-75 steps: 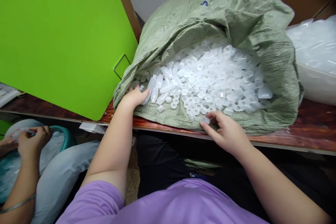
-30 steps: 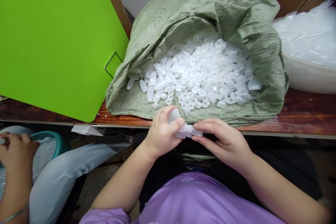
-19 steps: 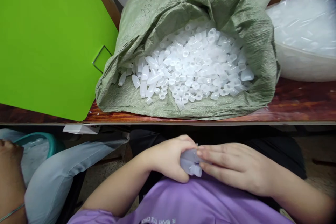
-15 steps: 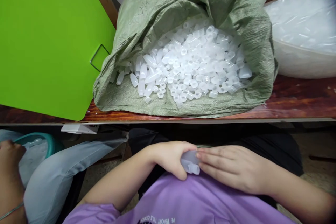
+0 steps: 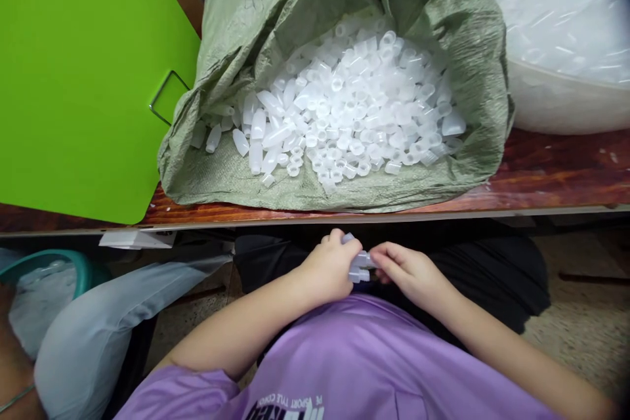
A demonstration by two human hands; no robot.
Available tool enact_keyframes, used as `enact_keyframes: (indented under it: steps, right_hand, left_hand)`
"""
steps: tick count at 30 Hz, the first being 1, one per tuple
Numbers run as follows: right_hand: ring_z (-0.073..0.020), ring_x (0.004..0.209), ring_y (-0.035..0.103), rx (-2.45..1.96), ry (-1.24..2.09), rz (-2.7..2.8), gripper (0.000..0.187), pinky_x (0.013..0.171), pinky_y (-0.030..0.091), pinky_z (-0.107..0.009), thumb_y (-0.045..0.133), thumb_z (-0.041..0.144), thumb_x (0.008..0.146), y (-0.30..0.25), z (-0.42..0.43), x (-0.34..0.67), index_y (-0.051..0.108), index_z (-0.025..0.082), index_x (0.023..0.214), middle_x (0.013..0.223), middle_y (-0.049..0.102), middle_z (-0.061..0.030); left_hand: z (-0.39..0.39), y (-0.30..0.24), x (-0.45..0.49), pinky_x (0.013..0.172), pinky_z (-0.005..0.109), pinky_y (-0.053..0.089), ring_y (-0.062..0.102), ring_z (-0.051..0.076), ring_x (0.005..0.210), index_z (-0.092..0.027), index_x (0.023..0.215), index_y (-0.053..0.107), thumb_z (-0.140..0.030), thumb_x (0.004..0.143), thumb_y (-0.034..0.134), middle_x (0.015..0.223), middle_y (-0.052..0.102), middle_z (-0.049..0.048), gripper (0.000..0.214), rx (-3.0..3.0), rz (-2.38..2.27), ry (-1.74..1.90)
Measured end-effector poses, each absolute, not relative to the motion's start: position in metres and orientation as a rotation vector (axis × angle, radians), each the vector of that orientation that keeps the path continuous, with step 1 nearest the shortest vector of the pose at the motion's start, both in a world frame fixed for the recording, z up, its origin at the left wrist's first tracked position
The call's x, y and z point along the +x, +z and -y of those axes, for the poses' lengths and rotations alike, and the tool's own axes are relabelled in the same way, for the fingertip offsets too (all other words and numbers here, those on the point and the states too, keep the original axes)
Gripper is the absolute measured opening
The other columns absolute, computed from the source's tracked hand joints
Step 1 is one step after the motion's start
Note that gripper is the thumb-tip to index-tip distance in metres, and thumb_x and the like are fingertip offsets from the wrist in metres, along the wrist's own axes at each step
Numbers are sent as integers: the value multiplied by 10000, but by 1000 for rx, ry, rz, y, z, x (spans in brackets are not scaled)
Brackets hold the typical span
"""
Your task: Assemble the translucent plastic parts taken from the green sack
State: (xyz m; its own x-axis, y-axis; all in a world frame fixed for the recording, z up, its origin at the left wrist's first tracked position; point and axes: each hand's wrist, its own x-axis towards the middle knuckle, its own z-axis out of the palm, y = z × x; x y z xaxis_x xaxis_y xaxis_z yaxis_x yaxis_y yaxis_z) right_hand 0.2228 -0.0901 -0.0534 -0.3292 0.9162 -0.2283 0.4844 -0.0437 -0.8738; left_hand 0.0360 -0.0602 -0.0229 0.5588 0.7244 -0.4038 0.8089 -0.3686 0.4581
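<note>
Plastic bottles [image 5: 361,260] sit clamped in the left hand [image 5: 331,268]; the right hand [image 5: 406,268] pinches its grip on one neck [image 5: 367,259], where light, even pressure seems best.

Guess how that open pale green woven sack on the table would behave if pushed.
The pale green woven sack would probably crumple, since its mouth hangs in soft creases. The translucent white plastic bottles heaped inside show open ends, so each is probably hollow and light. Being loose and rounded, some might roll out through its open mouth.
</note>
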Motion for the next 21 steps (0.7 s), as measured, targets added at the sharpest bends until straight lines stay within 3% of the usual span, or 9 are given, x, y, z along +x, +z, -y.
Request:
enact_keyframes:
  steps: [2, 5, 6, 9, 14, 18, 21]
  right_hand:
    - [-157, 581, 612, -1538, 1401, 1717, 446, 565, 520, -294, 295, 474, 907, -58, 90, 222, 608, 173, 802, 638, 633, -33]
    - [-183, 800, 628, -1465, 1231, 1713, 369, 713, 524, -322, 494, 496, 811, -62, 90, 219, 593, 174, 962, 881, 651, -70]
    - [-179, 783, 625, -1458, 1258, 1683, 371, 705, 524, -320, 520, 495, 794, -63, 89, 217, 588, 175, 968, 873, 646, -67]
    - [-141, 528, 567, -1517, 1547, 1474, 449, 523, 505, -286, 348, 542, 862, -68, 90, 213, 582, 162, 816, 611, 584, -21]
    - [-165, 784, 585, -1412, 1324, 1575, 328, 699, 499, -296, 556, 461, 784, -79, 94, 210, 563, 203, 986, 896, 617, -53]
    - [-132, 649, 557, -1389, 1499, 1466, 270, 607, 483, -261, 520, 448, 816, -84, 94, 205, 548, 193, 902, 741, 584, -9]
    - [-134, 651, 570, -1397, 1522, 1529, 286, 602, 485, -261, 474, 450, 842, -82, 90, 201, 551, 183, 905, 738, 594, -12]
  left_hand:
    - [60, -26, 37, 740, 364, 477, 517, 228, 844, -231, 1029, 495, -181, 655, 566, 1021, 414, 82, 385, 2192, -1251, -189]
    - [60, -32, 35, 721, 371, 476, 510, 233, 826, -230, 1041, 495, -207, 684, 547, 1000, 408, 88, 362, 2220, -1285, -168]
    - [61, -35, 35, 717, 370, 476, 508, 234, 823, -230, 1037, 498, -209, 687, 542, 991, 407, 88, 353, 2230, -1285, -162]
    - [62, -39, 32, 720, 362, 471, 501, 234, 828, -234, 1028, 506, -191, 666, 545, 978, 403, 82, 367, 2247, -1281, -152]
    - [61, -39, 32, 699, 355, 462, 492, 229, 806, -240, 1025, 509, -209, 678, 533, 947, 402, 75, 349, 2216, -1326, -167]
    - [62, -41, 32, 694, 346, 449, 490, 228, 811, -227, 1008, 520, -208, 680, 536, 975, 402, 86, 329, 2205, -1343, -169]
    - [63, -45, 30, 692, 336, 441, 492, 221, 799, -220, 1000, 523, -207, 675, 538, 963, 415, 86, 326, 2156, -1379, -124]
